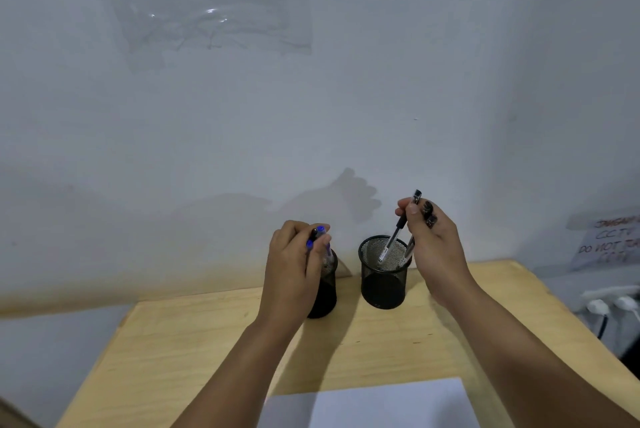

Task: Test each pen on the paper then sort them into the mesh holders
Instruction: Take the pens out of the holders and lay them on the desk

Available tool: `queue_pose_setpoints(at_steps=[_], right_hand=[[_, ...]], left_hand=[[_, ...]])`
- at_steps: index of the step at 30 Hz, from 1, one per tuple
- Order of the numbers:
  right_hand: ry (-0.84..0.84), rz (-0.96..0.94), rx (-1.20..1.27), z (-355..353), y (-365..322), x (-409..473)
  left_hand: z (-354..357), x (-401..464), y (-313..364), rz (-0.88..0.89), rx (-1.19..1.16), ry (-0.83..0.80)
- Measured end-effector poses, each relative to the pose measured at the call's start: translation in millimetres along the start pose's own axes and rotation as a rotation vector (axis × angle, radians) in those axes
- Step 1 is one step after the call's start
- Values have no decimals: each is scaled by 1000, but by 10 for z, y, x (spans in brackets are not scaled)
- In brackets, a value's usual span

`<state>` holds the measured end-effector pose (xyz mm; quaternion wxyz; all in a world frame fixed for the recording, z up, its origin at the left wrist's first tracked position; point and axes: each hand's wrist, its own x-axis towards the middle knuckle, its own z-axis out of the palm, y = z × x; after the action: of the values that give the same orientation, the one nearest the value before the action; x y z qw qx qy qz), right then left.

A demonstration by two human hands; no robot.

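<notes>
The right hand (434, 240) curls around a bunch of black-capped pens (398, 230), tips down inside the right mesh holder (382, 271). The left hand (294, 261) grips blue-capped pens (320, 237) over the left mesh holder (325, 289). Two holders stand slightly apart. White paper (381, 403) lies below both wrists at the wooden table (194, 341) edge.

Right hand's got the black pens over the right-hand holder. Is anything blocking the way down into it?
Nothing visible does. The right hand holds the black pens with their lower ends already inside the open rim of the right mesh holder. The left hand with the blue pens is at the left mesh holder, apart.
</notes>
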<state>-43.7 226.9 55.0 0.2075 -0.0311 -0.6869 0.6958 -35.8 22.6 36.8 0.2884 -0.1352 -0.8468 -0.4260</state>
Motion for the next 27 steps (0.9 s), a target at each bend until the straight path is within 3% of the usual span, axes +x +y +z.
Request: queue_pose_setpoints(at_steps=[9, 16, 18, 21, 27], right_hand=[[-210, -1, 60, 244, -424, -591], [-444, 230, 22, 721, -203, -1206], [-506, 318, -3, 863, -124, -1395], [-590, 442, -44, 1063, -10, -1680], [-691, 588, -164, 1462, 269, -2067]], left_hand=[[-675, -231, 458, -25, -91, 18], [-1213, -632, 266, -279, 145, -309], [-1363, -776, 195, -419, 105, -401], [-1526, -1000, 27, -633, 2, -453], [-1711, -1325, -425, -870, -42, -479]])
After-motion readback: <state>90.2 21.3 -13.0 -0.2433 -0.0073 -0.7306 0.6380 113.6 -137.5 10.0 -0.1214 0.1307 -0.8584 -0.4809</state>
